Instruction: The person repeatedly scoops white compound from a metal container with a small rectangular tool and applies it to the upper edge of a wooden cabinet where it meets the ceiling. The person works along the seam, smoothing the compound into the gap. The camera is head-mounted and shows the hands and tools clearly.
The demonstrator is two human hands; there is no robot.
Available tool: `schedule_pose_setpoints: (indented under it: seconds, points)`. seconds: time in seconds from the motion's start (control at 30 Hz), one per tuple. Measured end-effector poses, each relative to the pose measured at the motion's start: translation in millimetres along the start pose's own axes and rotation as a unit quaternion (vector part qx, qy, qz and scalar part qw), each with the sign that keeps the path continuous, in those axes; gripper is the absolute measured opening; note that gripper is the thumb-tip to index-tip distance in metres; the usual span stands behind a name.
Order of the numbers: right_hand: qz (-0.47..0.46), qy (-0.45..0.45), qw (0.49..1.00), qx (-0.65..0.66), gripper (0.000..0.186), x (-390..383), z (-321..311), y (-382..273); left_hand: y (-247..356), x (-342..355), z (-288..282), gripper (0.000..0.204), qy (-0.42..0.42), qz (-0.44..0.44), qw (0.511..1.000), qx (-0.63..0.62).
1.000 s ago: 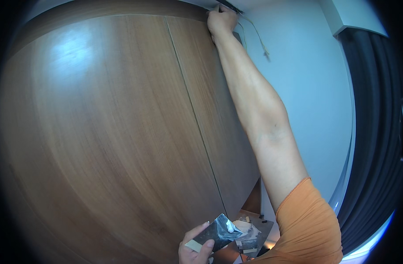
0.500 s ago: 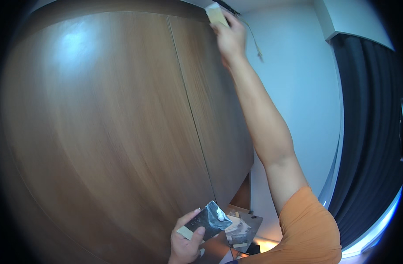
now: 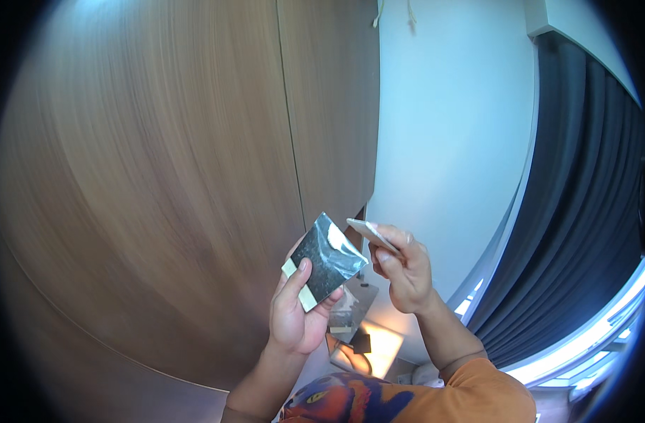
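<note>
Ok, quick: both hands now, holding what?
Left hand: closed on a dark square pad.
Right hand: closed on a thin pale piece.

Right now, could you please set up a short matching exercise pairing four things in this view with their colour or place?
Things:
1. wooden cabinet doors
2. curtain
3. dark square sheet
4. thin pale piece

Descriptions:
A. pinched in the right hand
B. dark grey, hanging at the right
C. brown, filling the left of the view
D. held up by the left hand

Pairs: 1-C, 2-B, 3-D, 4-A
</note>
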State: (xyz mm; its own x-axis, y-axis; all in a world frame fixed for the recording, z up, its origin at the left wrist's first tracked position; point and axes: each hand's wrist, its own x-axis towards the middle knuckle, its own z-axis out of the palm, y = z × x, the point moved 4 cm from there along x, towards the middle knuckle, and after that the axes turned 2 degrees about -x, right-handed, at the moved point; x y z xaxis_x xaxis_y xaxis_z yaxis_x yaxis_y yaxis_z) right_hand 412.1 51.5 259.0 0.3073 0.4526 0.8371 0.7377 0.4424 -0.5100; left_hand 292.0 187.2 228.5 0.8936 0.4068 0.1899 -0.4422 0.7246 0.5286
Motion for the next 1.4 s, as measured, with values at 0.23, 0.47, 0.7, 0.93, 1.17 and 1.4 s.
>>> schedule_pose_setpoints:
  seconds: [0.23,0.47,0.7,0.93,1.17,1.4]
  points:
    - [-0.069,-0.051,0.992,-0.093,0.040,-37,0,-24,-15,-28,6,0.043,0.012,-0.004,1.000,0.005]
    - [0.013,-0.121,0.979,-0.161,0.037,-54,-11,-25,-10,-49,-1,0.049,-0.052,-0.003,0.998,0.044]
    - [0.242,0.011,0.934,0.262,0.040,-97,14,-13,-22,-75,-33,0.041,0.004,-0.060,0.998,-0.011]
    - [0.197,0.024,0.943,0.268,0.046,-118,71,-25,-47,-108,-46,0.030,0.062,-0.161,0.975,-0.140]
    - [0.165,-0.165,0.958,0.167,0.043,-118,71,-36,4,-136,-39,0.025,0.095,-0.114,0.975,-0.164]
    - [0.350,0.063,0.781,0.513,0.032,-113,86,-34,4,-143,-55,0.026,0.097,-0.134,0.972,-0.167]
